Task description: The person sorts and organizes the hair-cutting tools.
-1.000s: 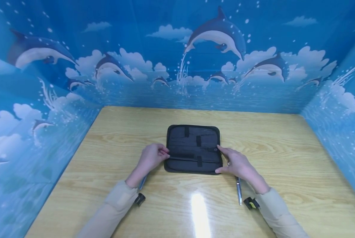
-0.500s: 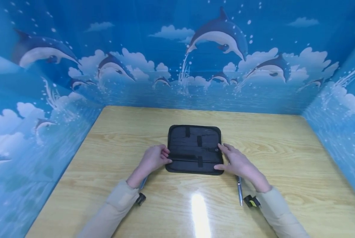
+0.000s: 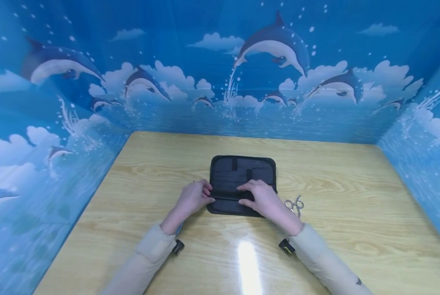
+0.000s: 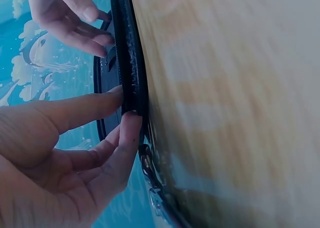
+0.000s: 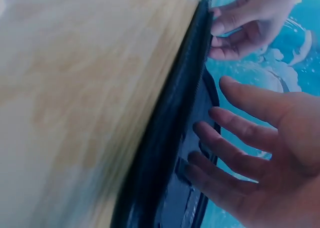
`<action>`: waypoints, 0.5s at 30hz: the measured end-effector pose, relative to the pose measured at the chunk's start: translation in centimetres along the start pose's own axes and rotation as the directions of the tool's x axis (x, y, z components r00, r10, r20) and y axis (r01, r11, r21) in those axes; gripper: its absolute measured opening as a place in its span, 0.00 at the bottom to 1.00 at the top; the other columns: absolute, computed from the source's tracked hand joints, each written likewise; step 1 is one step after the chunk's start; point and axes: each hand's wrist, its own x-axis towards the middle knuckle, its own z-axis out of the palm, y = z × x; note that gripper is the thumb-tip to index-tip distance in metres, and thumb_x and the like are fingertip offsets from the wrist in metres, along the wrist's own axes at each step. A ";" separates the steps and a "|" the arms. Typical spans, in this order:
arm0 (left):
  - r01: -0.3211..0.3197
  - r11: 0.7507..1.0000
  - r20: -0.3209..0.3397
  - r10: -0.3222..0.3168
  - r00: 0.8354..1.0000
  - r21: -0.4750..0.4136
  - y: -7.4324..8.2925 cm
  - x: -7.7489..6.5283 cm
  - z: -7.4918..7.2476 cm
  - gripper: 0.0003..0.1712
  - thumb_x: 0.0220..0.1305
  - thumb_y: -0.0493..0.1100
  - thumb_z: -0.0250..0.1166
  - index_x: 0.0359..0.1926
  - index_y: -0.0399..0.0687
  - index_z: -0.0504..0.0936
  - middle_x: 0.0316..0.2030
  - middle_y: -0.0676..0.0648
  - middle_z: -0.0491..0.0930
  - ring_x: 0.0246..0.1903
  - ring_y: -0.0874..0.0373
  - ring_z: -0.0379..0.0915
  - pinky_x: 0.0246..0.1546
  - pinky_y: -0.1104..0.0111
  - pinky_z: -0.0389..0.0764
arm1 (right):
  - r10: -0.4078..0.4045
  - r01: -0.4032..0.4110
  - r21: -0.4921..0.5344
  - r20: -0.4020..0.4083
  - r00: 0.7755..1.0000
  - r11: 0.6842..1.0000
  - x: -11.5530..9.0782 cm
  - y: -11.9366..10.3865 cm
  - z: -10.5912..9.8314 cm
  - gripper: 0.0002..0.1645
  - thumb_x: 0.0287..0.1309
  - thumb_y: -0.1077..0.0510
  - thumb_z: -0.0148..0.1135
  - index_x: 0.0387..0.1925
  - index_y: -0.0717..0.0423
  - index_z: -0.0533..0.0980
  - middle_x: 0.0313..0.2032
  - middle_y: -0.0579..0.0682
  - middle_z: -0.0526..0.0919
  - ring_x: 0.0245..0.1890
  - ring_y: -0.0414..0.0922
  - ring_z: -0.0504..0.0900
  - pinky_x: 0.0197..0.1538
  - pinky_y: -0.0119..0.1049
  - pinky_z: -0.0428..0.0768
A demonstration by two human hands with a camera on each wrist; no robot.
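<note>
A black zippered tool case [image 3: 225, 170] lies unfolded on the table, with elastic loops and slots inside. My left hand [image 3: 194, 198] pinches its left edge near the fold; in the left wrist view the thumb and a finger meet at the black rim [image 4: 132, 62]. My right hand [image 3: 262, 198] hovers over the right half of the case, fingers spread and slightly bent, holding nothing. In the right wrist view, its fingertips [image 5: 202, 130] overlap the case's inner face. Scissors [image 3: 295, 205] with silver finger rings lie right of the case, partly hidden by the right forearm.
Another shiny metal tool [image 4: 157, 195] lies beside the left hand, mostly hidden under that forearm in the head view. The wood-grain table [image 3: 334, 176] is bounded by blue dolphin-print walls [image 3: 220, 110] at the back and sides.
My right hand has left the case's right edge and moved left over its middle, uncovering the scissors' rings. The left hand stays at the left edge. The head view has shifted slightly.
</note>
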 end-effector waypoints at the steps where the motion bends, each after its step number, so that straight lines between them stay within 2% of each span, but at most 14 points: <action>1: -0.001 1.000 0.000 0.001 1.000 0.005 0.0 0.0 0.1 0.17 0.53 0.38 0.79 0.42 0.40 0.83 0.32 0.48 0.84 0.34 0.55 0.80 0.41 0.62 0.81 | 0.002 -0.002 -0.005 0.014 1.000 1.000 0.2 -0.2 0.2 0.22 0.59 0.50 0.74 0.53 0.53 0.84 0.49 0.52 0.85 0.53 0.54 0.82 0.56 0.53 0.80; 5: -0.004 1.000 0.000 0.004 1.000 0.025 0.1 0.0 0.2 0.19 0.53 0.39 0.79 0.43 0.40 0.82 0.31 0.49 0.83 0.34 0.55 0.78 0.40 0.61 0.79 | 0.004 -0.003 -0.037 0.047 0.999 0.999 0.9 -0.6 0.6 0.21 0.58 0.50 0.75 0.51 0.53 0.85 0.47 0.52 0.84 0.50 0.53 0.82 0.54 0.51 0.81; 15: 0.009 0.998 0.020 -0.010 1.000 0.065 0.5 0.2 0.1 0.18 0.54 0.39 0.79 0.43 0.41 0.81 0.31 0.50 0.82 0.35 0.54 0.77 0.42 0.60 0.78 | -0.014 0.018 -0.078 0.055 0.998 0.997 2.1 -1.1 0.9 0.19 0.55 0.52 0.77 0.48 0.50 0.86 0.43 0.50 0.83 0.44 0.51 0.82 0.48 0.47 0.82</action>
